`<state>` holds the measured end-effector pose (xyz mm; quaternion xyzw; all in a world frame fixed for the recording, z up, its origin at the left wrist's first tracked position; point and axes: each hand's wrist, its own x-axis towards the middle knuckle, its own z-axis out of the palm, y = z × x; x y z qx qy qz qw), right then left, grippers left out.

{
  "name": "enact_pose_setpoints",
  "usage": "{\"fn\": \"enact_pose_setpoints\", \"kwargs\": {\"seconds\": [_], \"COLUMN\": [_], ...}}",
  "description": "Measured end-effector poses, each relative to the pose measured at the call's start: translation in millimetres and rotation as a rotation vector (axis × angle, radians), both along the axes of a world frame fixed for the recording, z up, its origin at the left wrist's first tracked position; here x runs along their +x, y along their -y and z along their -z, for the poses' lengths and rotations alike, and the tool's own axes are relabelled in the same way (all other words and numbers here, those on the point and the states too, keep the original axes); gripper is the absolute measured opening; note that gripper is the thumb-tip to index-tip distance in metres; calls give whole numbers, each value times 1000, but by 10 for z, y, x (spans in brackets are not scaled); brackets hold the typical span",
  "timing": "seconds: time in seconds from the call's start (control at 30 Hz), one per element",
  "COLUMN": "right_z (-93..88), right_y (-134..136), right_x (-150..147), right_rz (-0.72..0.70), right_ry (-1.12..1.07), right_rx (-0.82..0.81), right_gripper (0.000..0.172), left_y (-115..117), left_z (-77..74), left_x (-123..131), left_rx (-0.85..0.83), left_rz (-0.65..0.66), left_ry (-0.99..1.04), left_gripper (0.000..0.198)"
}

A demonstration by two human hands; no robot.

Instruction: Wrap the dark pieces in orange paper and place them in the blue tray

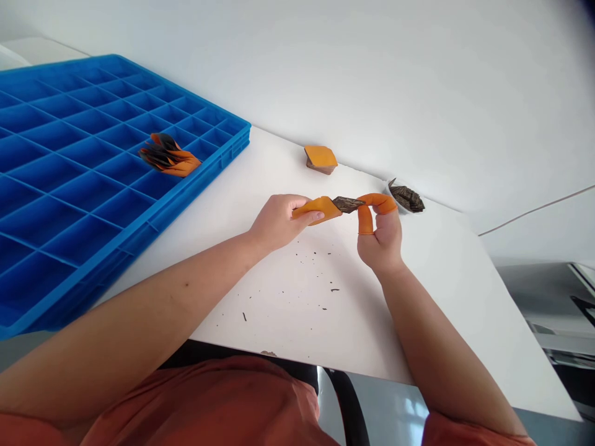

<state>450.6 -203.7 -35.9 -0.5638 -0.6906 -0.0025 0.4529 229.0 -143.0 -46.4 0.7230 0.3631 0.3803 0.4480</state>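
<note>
Pinched between the thumb and fingers of my left hand (281, 222) is an orange paper packet (325, 209). A dark brown, wrinkled dried leaf piece (348, 204) sticks out of its right end. My right hand (381, 226), with orange covers on thumb and forefinger, grips the outer tip of that piece. Both hands are above the white table. Behind them lies a stack of orange packets (320, 158). A white bowl (421, 212) just past my right hand holds more of the dark dried pieces (406, 197).
On the left stands a large blue divided tray (186, 207), with a bunch of filled orange packets (170, 158) in a compartment near its right edge. Dark crumbs (334, 290) are scattered over the white table (288, 328). A wall rises behind the table.
</note>
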Motion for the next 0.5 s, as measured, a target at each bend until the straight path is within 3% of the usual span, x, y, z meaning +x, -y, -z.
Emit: {"fn": "enact_pose_setpoints", "kwargs": {"seconds": [0.27, 0.5], "right_z": [-38, -97], "right_y": [53, 58], "right_x": [-159, -52], "right_rz": [-91, 46], "right_ry": [-69, 115], "right_rx": [-15, -17], "right_gripper": [18, 23], "left_y": [-5, 3], "left_z": [-8, -4], "left_x": [14, 0], "left_rx": [70, 19], "left_rz": [-2, 13], "left_ry": [-45, -37], "left_gripper": [43, 38]}}
